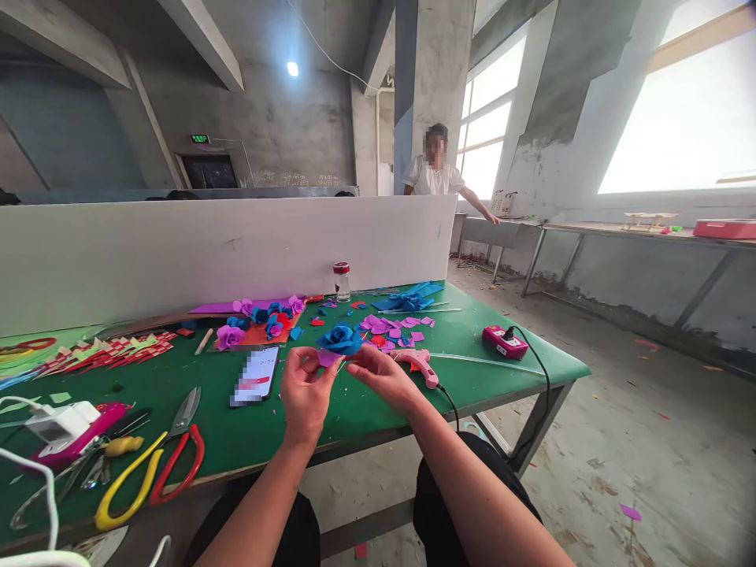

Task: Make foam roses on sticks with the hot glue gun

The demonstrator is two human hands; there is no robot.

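A blue paper rose [341, 339] with a purple petal [328, 358] at its lower left is held up over the green table. My left hand [307, 386] pinches it from the left, thumb and fingertips at the purple petal. From the right, my right hand [383, 374] has its fingers closed at the rose's underside. Just behind my right hand lies a pink glue gun [420, 364] with a black cord. Loose purple petals [393, 324] and blue and red pieces are scattered beyond the rose. Finished paper flowers [231, 336] lie to the left on an orange sheet.
Scissors [177, 441] with red and yellow handles, a phone [255, 376] and a white charger [62, 425] lie on the left. A glass jar [341, 281] stands near the white partition [224, 244]. At right are a pink power socket [505, 343] and its cord. A person [434, 169] stands beyond.
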